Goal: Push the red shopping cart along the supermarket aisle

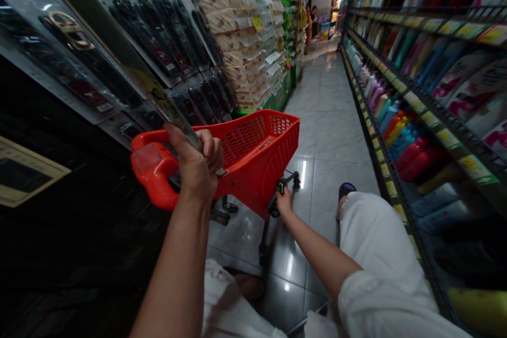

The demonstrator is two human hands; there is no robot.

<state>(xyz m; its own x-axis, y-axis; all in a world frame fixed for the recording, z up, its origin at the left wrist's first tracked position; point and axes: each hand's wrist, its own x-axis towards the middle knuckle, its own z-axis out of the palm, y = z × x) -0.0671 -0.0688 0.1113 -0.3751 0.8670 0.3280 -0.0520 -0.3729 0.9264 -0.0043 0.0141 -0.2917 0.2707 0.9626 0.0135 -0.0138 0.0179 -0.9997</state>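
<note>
Hands (pixel 196 163) on red cart (pixel 257 153)

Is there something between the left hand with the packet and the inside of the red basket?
Nothing visible. The left hand holds the packet just above the red basket's handle end, and the basket's open top lies directly beyond it. The right hand is lower, at the frame.

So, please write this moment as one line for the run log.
left hand: closed on flat packaged item, above red cart handle | right hand: low at cart's frame, grip unclear | place: shop aisle, shelves on the right
</note>
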